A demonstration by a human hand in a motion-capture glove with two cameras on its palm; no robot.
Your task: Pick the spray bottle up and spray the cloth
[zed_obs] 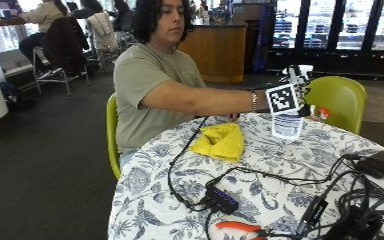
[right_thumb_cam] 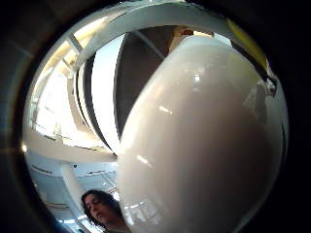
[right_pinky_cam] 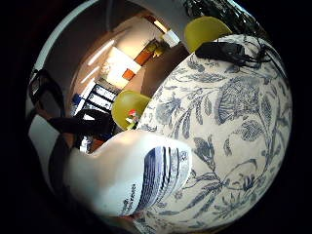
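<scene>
- Nearest the outside camera, at six o'clock on the round table (zed_obs: 179,220), lie orange-handled pliers (zed_obs: 240,228) and a small black hub (zed_obs: 222,199) with its tangle of cables; none of it is yours to touch
- The table wears a cream cloth printed with blue-grey leaves and flowers, smooth and flat, so things will stand steady on it
- Past the hub, toward the table's middle, lies the yellow cloth (zed_obs: 221,140): soft, crumpled, folded into a rough wedge, well apart from the bottle
- At about two o'clock from that cloth, your right hand (zed_obs: 297,95) holds the spray bottle (zed_obs: 287,125) lifted clear of the table, its base hanging above the print
- The bottle is white glossy plastic, rounded, with a striped printed label; it fills the thumb-side palm view and lies across the little-finger one, so it sits close against your palm
- How your fingers lie round it I cannot tell; the marker hides them
- As I judge it, the pick-up is done and the spraying is not yet begun
- Next you would need to carry the bottle toward nine o'clock, turn the nozzle down at the yellow cloth, and work the trigger
- Beyond stand a yellow-green chair (zed_obs: 337,100) and the café
</scene>
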